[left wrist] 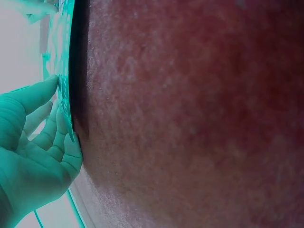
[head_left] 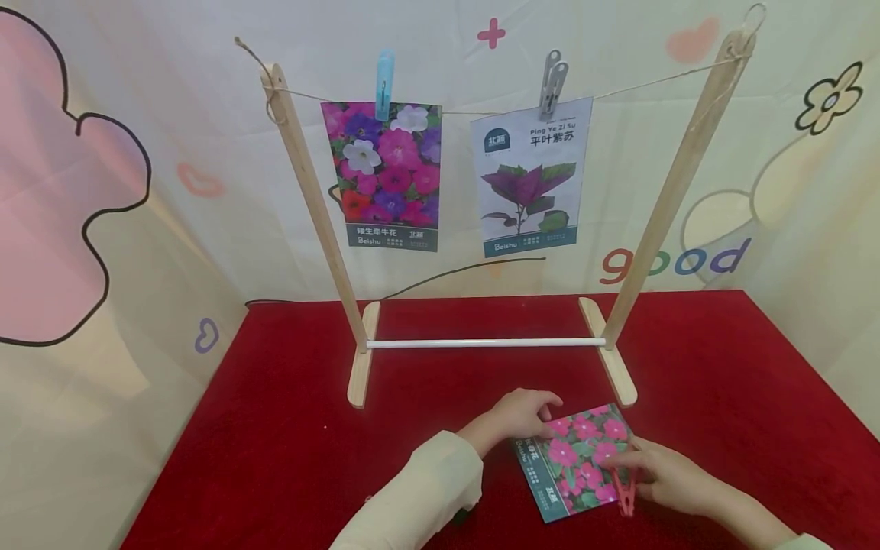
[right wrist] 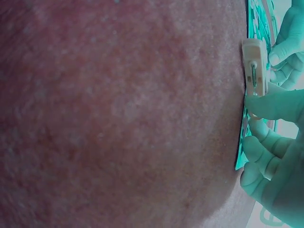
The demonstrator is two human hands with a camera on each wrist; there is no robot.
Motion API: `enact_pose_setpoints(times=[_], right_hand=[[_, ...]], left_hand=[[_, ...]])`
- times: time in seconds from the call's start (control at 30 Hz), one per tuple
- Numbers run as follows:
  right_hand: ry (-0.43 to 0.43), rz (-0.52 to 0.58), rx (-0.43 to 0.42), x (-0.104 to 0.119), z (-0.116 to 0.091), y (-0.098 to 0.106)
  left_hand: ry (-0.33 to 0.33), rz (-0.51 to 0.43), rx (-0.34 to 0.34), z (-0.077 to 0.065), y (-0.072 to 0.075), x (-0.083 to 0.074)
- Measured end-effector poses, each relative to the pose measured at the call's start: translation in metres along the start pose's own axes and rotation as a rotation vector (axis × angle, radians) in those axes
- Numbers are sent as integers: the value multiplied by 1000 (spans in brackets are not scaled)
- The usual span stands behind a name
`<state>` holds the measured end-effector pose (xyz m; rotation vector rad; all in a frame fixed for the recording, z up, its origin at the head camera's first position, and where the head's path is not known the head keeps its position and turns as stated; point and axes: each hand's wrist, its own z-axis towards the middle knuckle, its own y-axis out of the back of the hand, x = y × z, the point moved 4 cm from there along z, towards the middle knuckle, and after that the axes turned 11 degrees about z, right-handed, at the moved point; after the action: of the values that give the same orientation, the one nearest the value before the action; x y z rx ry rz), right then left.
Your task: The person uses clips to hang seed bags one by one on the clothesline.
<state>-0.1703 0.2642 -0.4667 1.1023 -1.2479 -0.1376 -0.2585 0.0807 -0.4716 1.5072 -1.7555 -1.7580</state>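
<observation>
A seed packet with pink flowers lies tilted low over the red cloth, at the front right of the head view. Its left edge is pinched by my left hand; in the left wrist view the thumb is on the packet's face and fingers are behind the edge. My right hand holds a red clothespin against the packet's right side. In the right wrist view the thumb lies over the clothespin, and the other fingers curl at the packet's edge.
Behind the hands stands a wooden frame with a white crossbar and a string. From the string hang a petunia packet under a blue clothespin and a purple-leaf packet under a grey clothespin. Red cloth covers the table.
</observation>
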Motion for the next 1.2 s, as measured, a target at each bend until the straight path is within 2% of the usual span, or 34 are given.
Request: enact_pose_setpoints(times=[0.1, 0.4, 0.53, 0.77, 1.0, 1.2], right_hand=[[-25, 40, 2, -2, 0, 0], [-62, 59, 3, -1, -1, 1], [-44, 64, 9, -1, -1, 1], [6, 149, 11, -2, -1, 1], [-43, 228, 39, -3, -1, 2], [-31, 224, 32, -2, -2, 4]], left_hand=[[-10, 2, 9, 1, 0, 0], [-14, -30, 47, 1, -3, 2], [-9, -13, 65, -1, -3, 2], [-21, -1, 93, -6, -2, 2], [-40, -55, 119, -10, 0, 6], [-64, -63, 127, -12, 1, 9]])
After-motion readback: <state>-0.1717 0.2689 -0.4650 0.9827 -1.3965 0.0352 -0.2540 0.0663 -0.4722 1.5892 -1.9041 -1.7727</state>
